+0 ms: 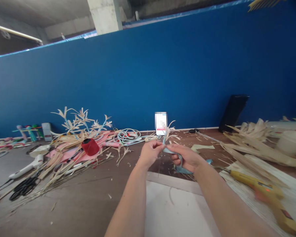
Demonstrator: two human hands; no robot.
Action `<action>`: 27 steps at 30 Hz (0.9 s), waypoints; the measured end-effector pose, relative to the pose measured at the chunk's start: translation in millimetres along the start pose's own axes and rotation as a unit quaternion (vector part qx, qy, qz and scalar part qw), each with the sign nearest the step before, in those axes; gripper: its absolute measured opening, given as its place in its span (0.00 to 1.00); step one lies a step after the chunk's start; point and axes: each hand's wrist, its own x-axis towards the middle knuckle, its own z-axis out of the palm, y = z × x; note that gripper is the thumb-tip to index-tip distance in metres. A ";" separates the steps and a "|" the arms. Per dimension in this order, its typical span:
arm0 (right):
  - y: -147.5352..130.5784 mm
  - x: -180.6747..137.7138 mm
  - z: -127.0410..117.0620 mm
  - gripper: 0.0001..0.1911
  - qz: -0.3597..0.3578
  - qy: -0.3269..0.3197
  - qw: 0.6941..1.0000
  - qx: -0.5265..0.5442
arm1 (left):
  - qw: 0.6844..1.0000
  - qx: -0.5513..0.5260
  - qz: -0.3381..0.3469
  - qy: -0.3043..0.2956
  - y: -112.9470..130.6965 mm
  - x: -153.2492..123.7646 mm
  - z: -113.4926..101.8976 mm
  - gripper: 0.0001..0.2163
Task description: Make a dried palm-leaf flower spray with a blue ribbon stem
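Observation:
Near the middle of the table, my left hand pinches the thin stem of a pale husk flower. The flower's narrow petals spread upward above the fingertips. Close beside it, my right hand is closed on a light blue tape strip, which runs to the stem between both hands. More of the blue tape hangs under the right palm, partly hidden by the fingers. A phone with a lit screen stands upright just behind the flower.
Finished-looking husk flowers, a red thread spool, black scissors and a white hair-dryer-like tool lie left. A yellow glue gun, dried husks and a white bowl are right. A blue partition rises behind.

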 end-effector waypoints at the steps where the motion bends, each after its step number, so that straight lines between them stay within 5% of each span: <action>1: -1.3 -1.2 0.9 0.11 0.003 -0.010 1.000 -0.009 | 1.000 -0.013 0.006 0.000 -0.2 0.0 -1.4 0.10; 3: -3.9 -2.7 2.4 0.11 -0.017 0.005 0.998 -0.061 | 0.999 -0.047 0.014 0.000 -1.3 0.5 -5.0 0.11; 6: -8.1 -3.2 0.4 0.10 -0.110 0.156 0.957 -0.220 | 0.996 -0.091 0.011 0.021 -4.5 1.9 -10.7 0.13; 8: -11.1 -3.4 -4.3 0.11 -0.191 0.310 0.870 -0.332 | 0.994 -0.099 0.010 0.039 -6.8 3.2 -13.1 0.13; 11: -14.8 -5.8 -10.3 0.20 -0.318 0.485 0.700 -0.417 | 0.994 -0.098 0.011 0.041 -9.0 4.4 -13.1 0.13; 13: -15.8 -8.7 -8.7 0.26 -0.383 0.517 0.627 -0.440 | 0.995 -0.094 0.013 0.037 -9.2 4.4 -11.6 0.13; 14: -15.6 -10.1 -5.9 0.27 -0.408 0.502 0.616 -0.449 | 0.995 -0.090 0.014 0.035 -8.9 4.0 -10.7 0.13; 16: -13.1 -11.3 2.6 0.23 -0.442 0.426 0.647 -0.451 | 0.996 -0.078 0.018 0.027 -7.5 2.6 -8.9 0.13; 20: -1.6 -3.2 17.7 0.21 -0.350 0.225 0.855 -0.310 | 0.998 -0.054 0.026 -0.010 -1.8 -1.0 -6.5 0.12; 22: 4.8 4.0 19.5 0.23 -0.257 0.160 0.928 -0.218 | 0.998 -0.045 0.027 -0.018 1.3 -2.5 -5.5 0.11; 24: 9.6 10.1 18.0 0.26 -0.187 0.116 0.963 -0.154 | 0.999 -0.038 0.024 -0.016 3.6 -3.4 -4.6 0.11; 27: 12.7 14.3 15.0 0.26 -0.160 0.098 0.974 -0.125 | 0.999 -0.040 0.017 -0.013 5.5 -4.0 -3.6 0.10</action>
